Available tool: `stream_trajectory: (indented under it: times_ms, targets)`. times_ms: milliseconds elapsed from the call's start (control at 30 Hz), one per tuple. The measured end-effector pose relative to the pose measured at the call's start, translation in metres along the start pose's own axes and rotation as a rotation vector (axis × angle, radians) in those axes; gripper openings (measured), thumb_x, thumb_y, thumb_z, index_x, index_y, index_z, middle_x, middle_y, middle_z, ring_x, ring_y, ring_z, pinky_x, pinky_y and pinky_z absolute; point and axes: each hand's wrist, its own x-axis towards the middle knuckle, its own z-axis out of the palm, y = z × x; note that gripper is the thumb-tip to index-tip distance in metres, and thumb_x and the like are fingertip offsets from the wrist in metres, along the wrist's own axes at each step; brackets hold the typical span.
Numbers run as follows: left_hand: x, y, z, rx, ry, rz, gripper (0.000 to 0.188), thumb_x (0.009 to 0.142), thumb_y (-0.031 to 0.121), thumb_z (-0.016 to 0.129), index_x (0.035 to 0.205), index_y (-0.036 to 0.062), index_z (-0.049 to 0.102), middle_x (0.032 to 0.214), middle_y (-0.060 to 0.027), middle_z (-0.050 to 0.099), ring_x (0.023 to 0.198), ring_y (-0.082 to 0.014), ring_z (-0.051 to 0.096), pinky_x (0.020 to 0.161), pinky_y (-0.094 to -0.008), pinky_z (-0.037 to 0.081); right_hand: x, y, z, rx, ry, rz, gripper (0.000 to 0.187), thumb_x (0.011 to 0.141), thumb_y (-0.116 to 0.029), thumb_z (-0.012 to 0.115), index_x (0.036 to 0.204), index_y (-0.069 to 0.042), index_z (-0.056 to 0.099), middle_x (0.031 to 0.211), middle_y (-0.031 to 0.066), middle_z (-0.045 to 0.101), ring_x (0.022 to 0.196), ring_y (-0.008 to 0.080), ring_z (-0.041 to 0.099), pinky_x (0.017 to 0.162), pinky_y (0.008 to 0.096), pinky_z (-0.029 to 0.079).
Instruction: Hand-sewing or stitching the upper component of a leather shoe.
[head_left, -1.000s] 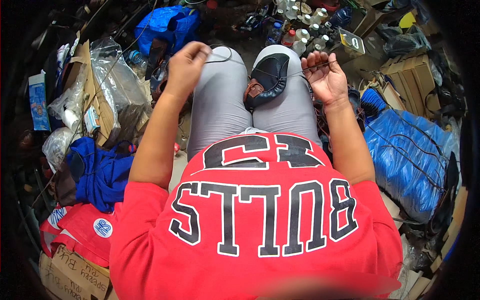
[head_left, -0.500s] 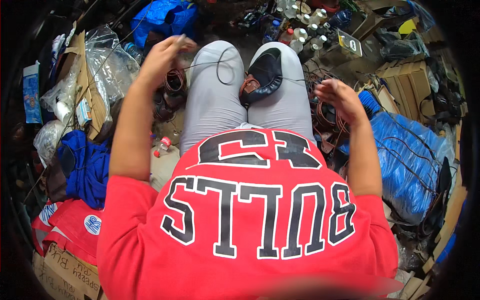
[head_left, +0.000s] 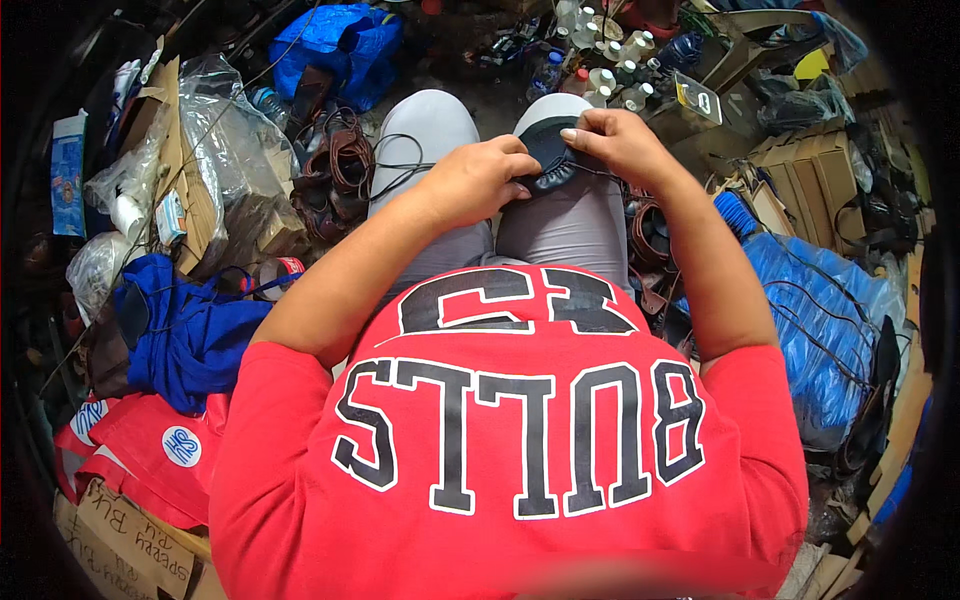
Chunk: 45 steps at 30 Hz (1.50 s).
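A black leather shoe (head_left: 550, 158), moccasin-like with a gathered toe seam, rests on my right thigh. My left hand (head_left: 482, 182) is closed on its left edge, fingers bent against the leather. With thumb and fingers pinched, my right hand (head_left: 622, 147) grips the upper right edge of the same shoe. Any needle between the fingers is too small to make out. A thin black cord (head_left: 403, 165) lies looped over my left thigh, beside my left hand. Part of the shoe is hidden behind my fingers.
Brown shoes (head_left: 350, 165) lie left of my knees, near a blue bag (head_left: 335, 50). Several capped bottles (head_left: 602, 80) stand ahead. Blue plastic-wrapped goods (head_left: 800, 330) and cardboard (head_left: 815, 185) crowd the right. Blue cloth (head_left: 175, 330) and clear plastic (head_left: 225, 140) lie left.
Both hands, earlier spread wide with the cord stretched out from the shoe, have come inward onto the shoe. Its brown inside has turned out of sight, and the cord now hangs slack.
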Motion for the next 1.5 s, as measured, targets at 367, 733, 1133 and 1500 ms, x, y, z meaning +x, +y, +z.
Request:
stream_trajectory:
  times_ms: [367, 733, 1133, 1500]
  targets:
    - [0.051, -0.015, -0.017, -0.218, 0.144, -0.003, 0.025, 0.078, 0.012, 0.068, 0.103, 0.0077, 0.064, 0.104, -0.0094, 0.059, 0.098, -0.0200, 0.056, 0.083, -0.0306, 0.044, -0.027, -0.015, 0.002, 0.271, 0.083, 0.067, 0.030, 0.087, -0.032, 0.060, 0.076, -0.004, 0.057, 0.068, -0.0039, 0.048, 0.061, 0.0052, 0.042, 0.051, 0.0218, 0.033]
    - [0.074, -0.011, -0.013, -0.369, -0.046, -0.156, 0.018, 0.078, 0.017, 0.070, 0.090, 0.0059, 0.064, 0.086, -0.0033, 0.059, 0.083, -0.0135, 0.054, 0.078, -0.0283, 0.043, -0.084, -0.027, -0.034, 0.486, 0.007, 0.019, 0.027, 0.085, -0.022, 0.059, 0.065, -0.005, 0.054, 0.061, -0.0053, 0.045, 0.058, 0.0047, 0.040, 0.051, 0.0233, 0.032]
    - [0.074, -0.026, -0.029, -0.674, -0.341, -0.145, 0.024, 0.080, 0.012, 0.067, 0.102, 0.0041, 0.067, 0.099, -0.0042, 0.063, 0.095, -0.0140, 0.057, 0.087, -0.0271, 0.043, -0.059, -0.019, -0.004, -0.025, 0.216, -0.114, 0.018, 0.077, -0.005, 0.059, 0.092, -0.004, 0.069, 0.077, 0.0101, 0.059, 0.070, 0.0209, 0.060, 0.064, 0.0294, 0.047]
    - [0.079, -0.027, -0.027, -0.580, -0.335, -0.111, 0.022, 0.080, 0.010, 0.066, 0.101, 0.0058, 0.068, 0.099, -0.0045, 0.062, 0.095, -0.0149, 0.057, 0.086, -0.0269, 0.044, -0.048, -0.024, -0.001, -0.158, 0.222, -0.168, 0.017, 0.077, -0.006, 0.061, 0.092, -0.006, 0.069, 0.077, 0.0099, 0.059, 0.071, 0.0238, 0.060, 0.065, 0.0313, 0.048]
